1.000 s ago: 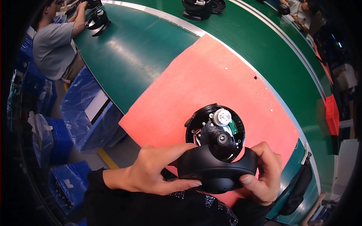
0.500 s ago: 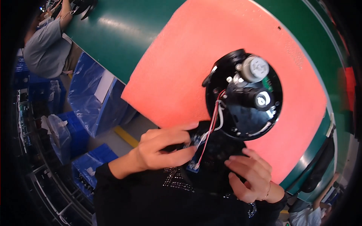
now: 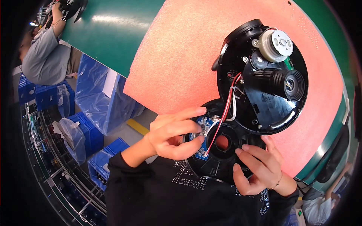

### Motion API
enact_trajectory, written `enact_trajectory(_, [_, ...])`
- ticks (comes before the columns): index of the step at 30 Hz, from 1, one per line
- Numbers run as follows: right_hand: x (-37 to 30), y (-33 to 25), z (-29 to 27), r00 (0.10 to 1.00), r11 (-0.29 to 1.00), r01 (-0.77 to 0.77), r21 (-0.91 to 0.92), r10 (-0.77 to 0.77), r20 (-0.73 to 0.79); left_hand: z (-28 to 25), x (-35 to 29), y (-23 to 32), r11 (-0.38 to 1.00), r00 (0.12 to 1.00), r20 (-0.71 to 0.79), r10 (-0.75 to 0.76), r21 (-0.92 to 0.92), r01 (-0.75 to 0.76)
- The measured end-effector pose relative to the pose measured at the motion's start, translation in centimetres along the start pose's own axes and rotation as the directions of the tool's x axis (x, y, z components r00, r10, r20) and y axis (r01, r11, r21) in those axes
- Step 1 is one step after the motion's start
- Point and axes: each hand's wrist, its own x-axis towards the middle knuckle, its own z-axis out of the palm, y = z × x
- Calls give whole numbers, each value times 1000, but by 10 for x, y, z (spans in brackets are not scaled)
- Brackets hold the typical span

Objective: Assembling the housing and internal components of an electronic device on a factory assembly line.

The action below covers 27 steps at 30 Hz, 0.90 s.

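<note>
My left hand (image 3: 175, 133) has its thumb and a finger closed on a small blue circuit board (image 3: 203, 150), its index finger stretched along the board's upper end. The board lies over the left side of a round black cover (image 3: 222, 167) with a ringed hole in the middle. Around the cover's right side curls my right hand (image 3: 260, 165), fingertips on its surface. Red and white wires (image 3: 229, 103) run from the board to a black round housing (image 3: 247, 49) on the mat. That housing carries a silver motor (image 3: 277, 45), a small gear (image 3: 259, 60) and a black lens barrel (image 3: 281, 83).
A pink foam mat (image 3: 169, 60) covers much of the green table (image 3: 109, 34). Blue bins with plastic liners (image 3: 102, 94) stand on the floor at left, beside a rack (image 3: 56, 184). One person (image 3: 47, 62) works at far left, another (image 3: 316, 207) at lower right.
The housing and mat sit higher and farther right in the picture. The black cover, dark before, now shows clearly with its hole. Both hands keep nearly the same pose around board and cover.
</note>
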Motion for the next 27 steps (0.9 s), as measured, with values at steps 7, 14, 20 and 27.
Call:
enact_trajectory(7, [8,4,0,999,998,-32,-59,33,3,-2,3,3,999,1000,27,7,36,-8])
enact_trajectory(14, [9,2,-3,1000,1000,-5,-25,5,6,-2,10,5,999,994,98,-54,10,53])
enact_trajectory(20, [12,3,-2,1000,1000,-17,-5,17,-25,-5,5,12,964,962,154,-224,-110,242])
enact_trajectory(27, [13,6,-7,1000,995,-11,102,11,6,-5,0,6,909,899,238,-368,-110,401])
